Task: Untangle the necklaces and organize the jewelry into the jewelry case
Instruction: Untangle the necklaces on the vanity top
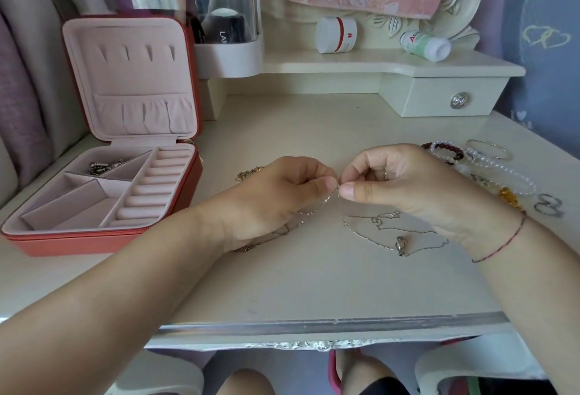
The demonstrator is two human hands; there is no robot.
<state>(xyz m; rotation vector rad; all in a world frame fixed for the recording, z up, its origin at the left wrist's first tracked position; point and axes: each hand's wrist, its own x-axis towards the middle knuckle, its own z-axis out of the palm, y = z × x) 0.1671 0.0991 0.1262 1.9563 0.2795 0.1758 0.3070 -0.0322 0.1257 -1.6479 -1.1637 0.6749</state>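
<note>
A thin silver necklace chain (317, 208) is pinched between thumb and forefinger of my left hand (282, 193) and my right hand (401, 181), which meet above the middle of the table. More silver chain with a small pendant (400, 242) lies tangled on the table under my right hand. A gold chain (249, 172) shows behind my left hand. The open red jewelry case (103, 244) with pink lining stands at the left; small silver pieces (100, 167) lie in its back compartment.
Bead bracelets (489, 162), a bangle (488, 148), an amber piece (510, 198) and silver earrings (547, 208) lie at the right. A raised shelf with a drawer (452, 99), a white jar (335, 35) and a toppled bottle (425, 44) runs along the back. The table's front edge (314, 325) is near.
</note>
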